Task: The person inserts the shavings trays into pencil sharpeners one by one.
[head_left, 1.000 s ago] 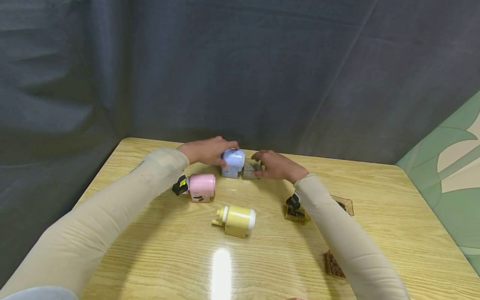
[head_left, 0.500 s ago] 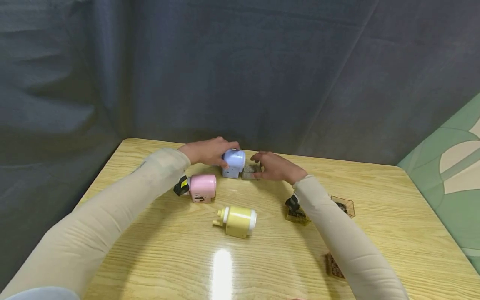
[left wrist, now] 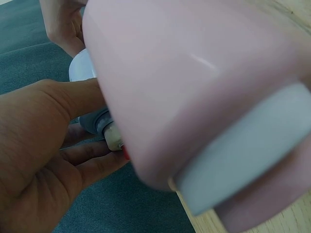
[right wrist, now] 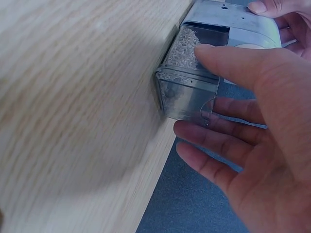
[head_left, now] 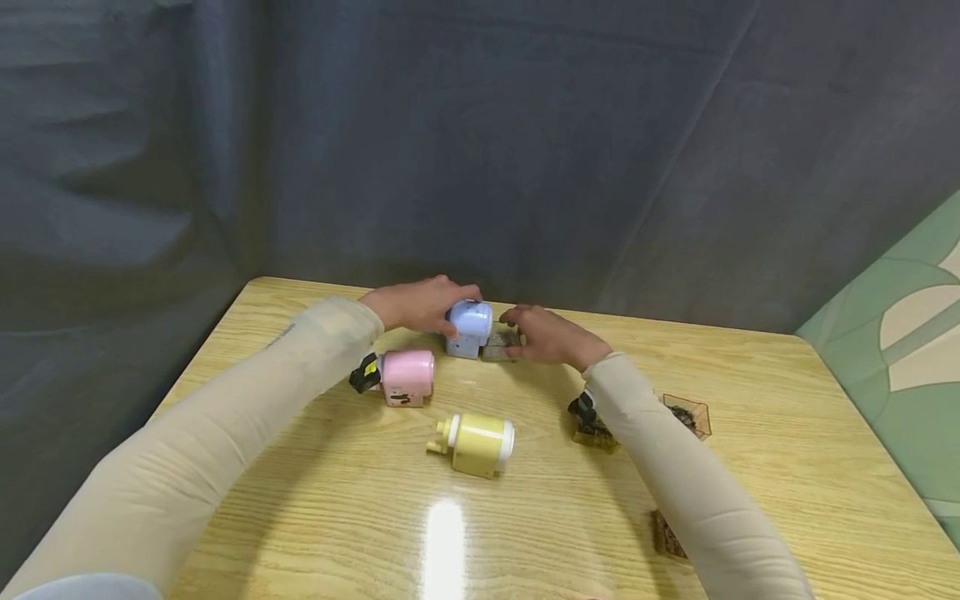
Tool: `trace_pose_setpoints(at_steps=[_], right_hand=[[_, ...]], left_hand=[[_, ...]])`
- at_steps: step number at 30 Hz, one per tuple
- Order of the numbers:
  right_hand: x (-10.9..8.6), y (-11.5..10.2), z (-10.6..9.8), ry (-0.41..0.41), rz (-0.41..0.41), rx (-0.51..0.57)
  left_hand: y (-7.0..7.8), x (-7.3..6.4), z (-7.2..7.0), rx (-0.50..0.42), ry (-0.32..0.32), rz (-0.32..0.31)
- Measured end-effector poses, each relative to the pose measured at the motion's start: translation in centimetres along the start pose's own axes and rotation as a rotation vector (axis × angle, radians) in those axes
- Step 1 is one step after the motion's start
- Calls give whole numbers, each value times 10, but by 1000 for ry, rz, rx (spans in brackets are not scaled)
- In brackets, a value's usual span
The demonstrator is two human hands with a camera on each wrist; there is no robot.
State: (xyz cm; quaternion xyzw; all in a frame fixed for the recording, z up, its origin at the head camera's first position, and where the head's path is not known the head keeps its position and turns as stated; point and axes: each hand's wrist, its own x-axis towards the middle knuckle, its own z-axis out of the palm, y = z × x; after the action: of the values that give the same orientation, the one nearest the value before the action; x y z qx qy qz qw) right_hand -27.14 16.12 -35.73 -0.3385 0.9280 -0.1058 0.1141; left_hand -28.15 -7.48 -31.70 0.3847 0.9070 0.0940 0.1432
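Near the table's back edge my left hand (head_left: 420, 304) grips a light blue pencil sharpener (head_left: 471, 321), fingers over its far side and thumb on the near side. With thumb and fingers, my right hand (head_left: 555, 337) holds a clear shavings drawer (right wrist: 187, 94) at the sharpener's right end. Pale shavings lie inside that drawer. Its inner end sits in the sharpener's body, while the outer part sticks out. A pink pencil sharpener (head_left: 407, 375) stands below my left wrist and covers much of the left wrist view, hiding most of the blue one.
A yellow pencil sharpener (head_left: 480, 444) stands nearer the table's middle. Under and beside my right forearm are a yellow drawer (head_left: 597, 438), an orange-tinted clear drawer (head_left: 699, 417) and a brownish drawer (head_left: 667, 536), all with dark contents. A dark curtain (head_left: 480, 167) hangs behind the table (head_left: 360, 517).
The clear drawer has slid slightly left, further into the blue sharpener, with my right hand moving along. My left hand keeps its grip on the sharpener.
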Motion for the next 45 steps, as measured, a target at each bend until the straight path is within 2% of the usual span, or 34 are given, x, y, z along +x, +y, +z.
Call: trace_pose_setpoints(at_steps=[15,31,45], right_hand=[[1,0,0,17,-6,0],[8,-4,4,29,-12,14],[16,-11,7,78,-9,25]], left_hand=[[1,3,0,11,3,18],[1,2,-1,5,5,-3],[0,3,-2,-19,-8,-2]])
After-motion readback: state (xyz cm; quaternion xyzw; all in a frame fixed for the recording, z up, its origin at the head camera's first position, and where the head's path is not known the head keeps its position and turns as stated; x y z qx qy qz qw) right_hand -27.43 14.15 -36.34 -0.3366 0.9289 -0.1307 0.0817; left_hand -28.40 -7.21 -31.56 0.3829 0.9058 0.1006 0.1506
